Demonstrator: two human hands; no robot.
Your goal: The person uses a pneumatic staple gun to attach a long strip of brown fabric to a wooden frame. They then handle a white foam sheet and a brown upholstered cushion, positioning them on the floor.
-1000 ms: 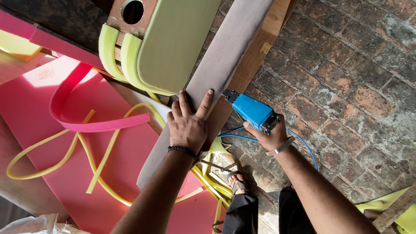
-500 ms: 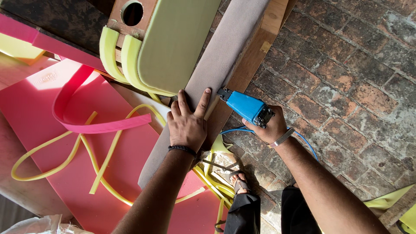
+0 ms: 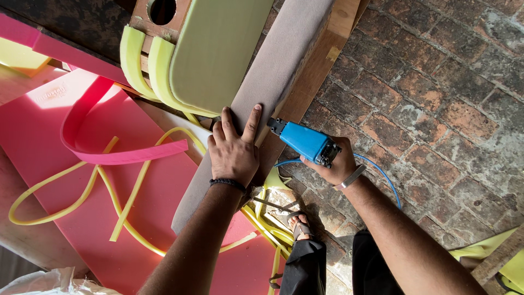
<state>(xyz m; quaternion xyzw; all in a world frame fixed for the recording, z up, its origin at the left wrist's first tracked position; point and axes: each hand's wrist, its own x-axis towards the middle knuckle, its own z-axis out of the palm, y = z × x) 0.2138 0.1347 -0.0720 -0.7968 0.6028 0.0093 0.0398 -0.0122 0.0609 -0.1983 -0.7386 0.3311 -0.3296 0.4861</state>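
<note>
Your grey foam strip lies along the wooden board, just left of the brick floor. Your left hand presses flat on it, fingers spread. Your right hand grips the blue stapler, nose touching the strip's edge.

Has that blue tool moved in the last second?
Yes. The blue tool in the right hand has slid nearer the grey strip's edge and the left hand.
</note>
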